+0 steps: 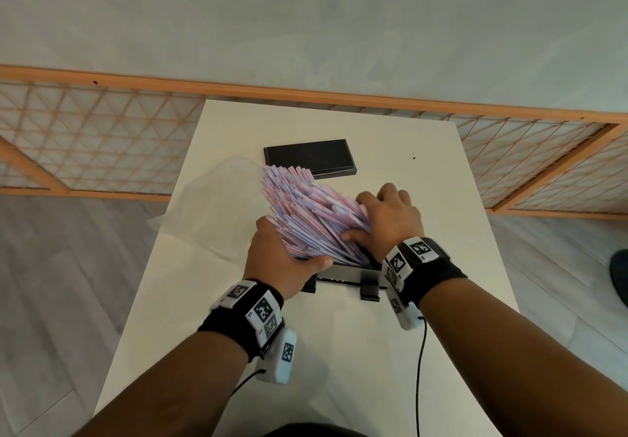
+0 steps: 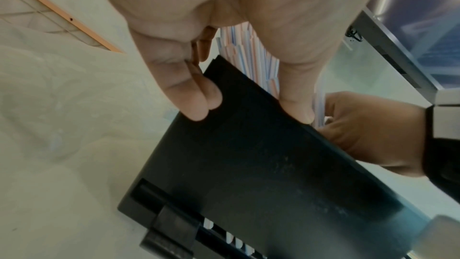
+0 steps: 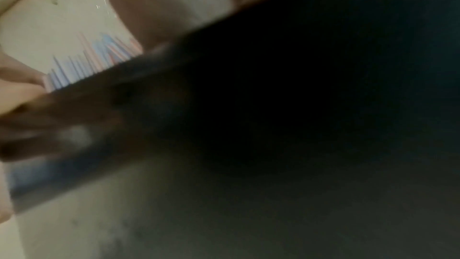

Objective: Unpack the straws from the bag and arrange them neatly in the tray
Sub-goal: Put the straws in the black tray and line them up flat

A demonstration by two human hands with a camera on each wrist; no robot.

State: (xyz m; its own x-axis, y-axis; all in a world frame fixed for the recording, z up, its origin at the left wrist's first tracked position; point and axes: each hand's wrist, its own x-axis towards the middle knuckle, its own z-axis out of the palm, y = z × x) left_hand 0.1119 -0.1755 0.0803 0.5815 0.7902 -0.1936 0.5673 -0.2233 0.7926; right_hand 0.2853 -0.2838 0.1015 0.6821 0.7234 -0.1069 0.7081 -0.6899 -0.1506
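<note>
A thick bundle of pink-and-blue striped straws (image 1: 306, 209) leans up and to the left out of the black tray (image 1: 343, 275) at the table's middle. My left hand (image 1: 285, 256) grips the bundle's near left side, thumb across the lower ends. My right hand (image 1: 380, 222) curls over its right side, thumb underneath. In the left wrist view the straws (image 2: 251, 60) pass between my fingers (image 2: 196, 95) and thumb, just above the tray's wall (image 2: 248, 164). The right wrist view is blurred; it shows straw ends (image 3: 92, 64) behind the dark tray (image 3: 273, 105). The empty clear bag (image 1: 210, 205) lies at the left.
A flat black lid (image 1: 309, 158) lies behind the straws on the white table (image 1: 441, 198). A wooden lattice screen (image 1: 102, 137) stands beyond the table's far edge. Cables hang from both wrist cameras over the near part of the table.
</note>
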